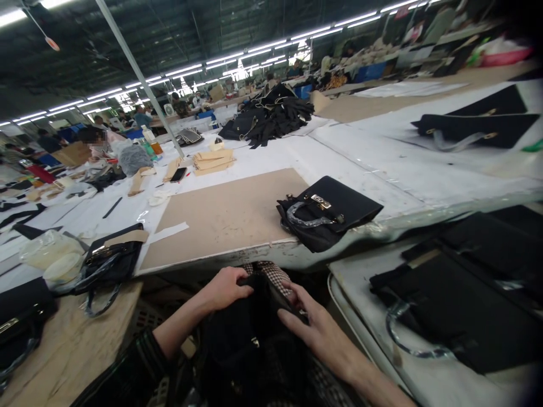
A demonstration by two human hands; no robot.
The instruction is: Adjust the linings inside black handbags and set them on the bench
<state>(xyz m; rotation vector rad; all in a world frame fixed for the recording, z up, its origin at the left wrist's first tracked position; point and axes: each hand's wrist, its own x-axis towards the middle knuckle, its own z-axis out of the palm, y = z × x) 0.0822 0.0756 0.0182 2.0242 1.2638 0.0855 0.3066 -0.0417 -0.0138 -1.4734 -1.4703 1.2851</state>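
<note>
A black handbag (237,333) lies in my lap, its upper part between my two hands and some gold-coloured metal showing low on it. My left hand (227,289) grips the bag's edge on the left, thumb on top and fingers curled over. On the other side my right hand (311,322) holds the opposite edge, its thumb and fingers around the material. Checked cloth (271,271) shows beneath and beyond the bag. In front, another black handbag (335,209) with a wrapped handle and a gold clasp rests on the table edge.
A brown board (229,209) covers part of the white table (335,152). More black bags (466,299) lie on the right stand; another bag (108,257) sits at left beside plastic tubs (55,257). A dark pile (275,116), a phone (179,174) and a pole (142,79) stand farther back.
</note>
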